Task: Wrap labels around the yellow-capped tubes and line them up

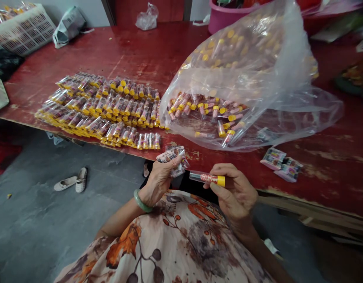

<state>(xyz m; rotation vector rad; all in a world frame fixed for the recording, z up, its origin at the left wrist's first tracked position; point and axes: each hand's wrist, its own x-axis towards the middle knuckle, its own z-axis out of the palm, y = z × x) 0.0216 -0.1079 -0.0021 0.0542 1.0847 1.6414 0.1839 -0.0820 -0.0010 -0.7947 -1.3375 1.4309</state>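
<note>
Between the thumb and fingers of my right hand (235, 192) lies a clear tube (204, 177) with a yellow cap, held level, pink and white bits inside. My left hand (159, 179) grips a small stack of printed packets (172, 156) by its edge. The tube's clear end points at my left hand, a little apart from it. Beyond my hands, a large clear plastic bag (252, 78) lies with its mouth towards me, full of similar capped tubes (215, 112). To its left, rows of wrapped tubes (110, 106) lie stacked with their yellow caps facing the near edge.
Two piles of printed packets (283, 163) rest on the red table (146, 51) at right. A white basket (25, 31) stands at far left, a pink tub (221, 17) at the back. White shoes (72, 182) are on the floor.
</note>
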